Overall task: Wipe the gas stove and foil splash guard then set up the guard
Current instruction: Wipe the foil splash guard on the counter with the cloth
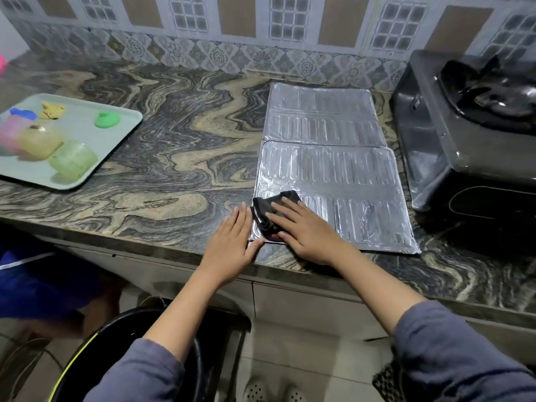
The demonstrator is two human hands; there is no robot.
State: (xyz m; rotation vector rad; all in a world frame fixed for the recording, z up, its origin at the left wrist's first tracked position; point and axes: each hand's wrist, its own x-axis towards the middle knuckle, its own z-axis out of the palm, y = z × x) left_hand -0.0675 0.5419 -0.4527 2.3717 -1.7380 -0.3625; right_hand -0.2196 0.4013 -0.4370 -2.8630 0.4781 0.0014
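The foil splash guard (327, 158) lies flat on the marbled counter, two ribbed silver panels end to end. My right hand (304, 227) presses flat on a black cloth (268, 208) at the guard's near left corner. My left hand (233, 242) rests flat on the counter edge beside that corner, its thumb touching the foil's rim. The grey gas stove (452, 132) stands to the right of the guard, its black burner grate (499, 94) partly cut off by the frame.
A pale green tray (121, 132) with coloured plastic containers and lids sits at the left of the counter (174, 158). A tiled wall runs behind. Below the counter edge are a black bin (121, 343) and a person in blue at the left.
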